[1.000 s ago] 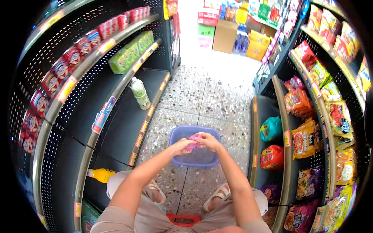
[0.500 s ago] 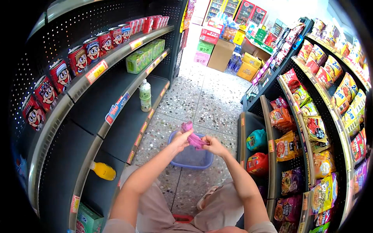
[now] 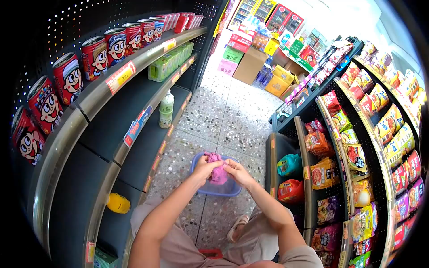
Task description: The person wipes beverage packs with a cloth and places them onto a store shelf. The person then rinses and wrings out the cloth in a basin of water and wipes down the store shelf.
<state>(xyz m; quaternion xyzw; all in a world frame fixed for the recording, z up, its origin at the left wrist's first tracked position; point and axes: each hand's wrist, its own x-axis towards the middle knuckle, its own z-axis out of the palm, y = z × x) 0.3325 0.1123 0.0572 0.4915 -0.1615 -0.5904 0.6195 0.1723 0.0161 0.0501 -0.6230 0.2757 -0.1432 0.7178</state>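
Note:
A crumpled pink cloth (image 3: 218, 175) is held between my two hands, above a purple-blue basin (image 3: 229, 191) on the speckled floor. The fingers of my left hand (image 3: 206, 169) are closed round the cloth's left side. My right hand (image 3: 237, 173) pinches its right edge. Part of the cloth hangs below the fingers over the basin. The inside of the basin is partly hidden by my hands and the cloth.
At left, shelves hold red cans (image 3: 72, 78), green packs (image 3: 170, 62), a pale green bottle (image 3: 166, 110) and a yellow bottle (image 3: 118, 203). Snack bags (image 3: 325, 173) fill the right shelves. Cardboard boxes (image 3: 250, 65) stand ahead. A red stool (image 3: 210, 253) shows between my legs.
The cloth was bunched up, then stretched between my hands, and now it is gathered and hangs lower. The view has tilted up and turned, showing more of the store ahead.

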